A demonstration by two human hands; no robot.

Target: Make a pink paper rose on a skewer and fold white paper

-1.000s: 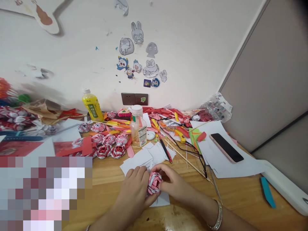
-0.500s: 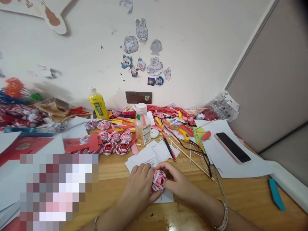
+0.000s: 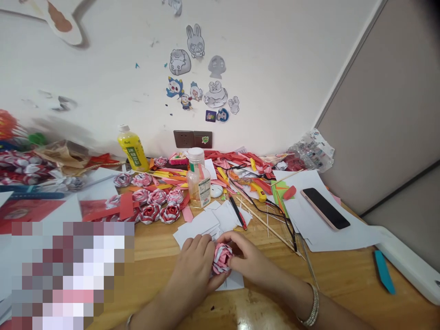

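A pink and white paper rose (image 3: 222, 257) is held between both hands, low in the middle of the view. My left hand (image 3: 196, 262) wraps its left side, with the thumb beneath the flower. From the right, my right hand (image 3: 244, 255) grips the petals, its index finger over the top and its thumb at the front edge. Just beyond the hands lies a loose stack of white paper slips (image 3: 201, 225), and another white sheet (image 3: 234, 280) shows partly under the flower.
Several finished paper roses (image 3: 150, 213) sit left of a clear bottle (image 3: 198, 183). Coloured paper strips (image 3: 237, 160) are heaped along the wall. A yellow drink bottle (image 3: 133, 149), a red-black pen (image 3: 238, 213), thin sticks (image 3: 275, 227) and a phone (image 3: 325, 208) on white paper surround the work spot.
The whole view has shifted slightly, so everything appears a little further left. Both hands keep their hold on the rose, with little visible change in the fingers.
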